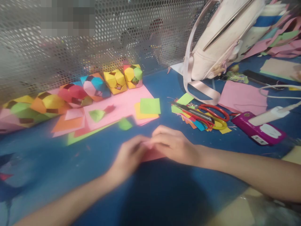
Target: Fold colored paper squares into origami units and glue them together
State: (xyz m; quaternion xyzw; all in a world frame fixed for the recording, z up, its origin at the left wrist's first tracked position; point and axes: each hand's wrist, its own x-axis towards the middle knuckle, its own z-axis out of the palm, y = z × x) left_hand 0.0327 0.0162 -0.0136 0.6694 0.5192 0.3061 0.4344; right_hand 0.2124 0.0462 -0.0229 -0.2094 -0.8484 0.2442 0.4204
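With both hands drawn together, the job sits near-side and left of the scissors (195, 111), which are my reference for everything here. Piece in hand: pink paper (152, 154) over the blue counter (94, 175); can't tell if it rests on it.

Left hand (128, 155): fingers look bent onto the paper's left end, blurred, exact grip can't be told. Right hand (177, 146): fingers curled, pinching the upper right part. The hands mask most of the upper edge, so fold state unreadable.

Risks, my read:
- Skewed crease. Cause: uneven pinch, one side slipping while pressure goes on, edge hidden under the fingers.
- Crushed or torn corner. Cause: squeezing thin paper too hard between two close hands.
- Mix-up or loss. Cause: light scraps (199, 125) under the scissors, plus the green square (150, 106) left of them; a brush or draft shifts either.
- Snag. Cause: right forearm near-side of the scissors, purple power block (249, 125) just right of them, white cable (291, 106) further right. A wide elbow swing could drag the lot.
- Dented models. Cause: a careless far-left reach into the row with the yellow paper ball (115, 81), beyond and left of the scissors.
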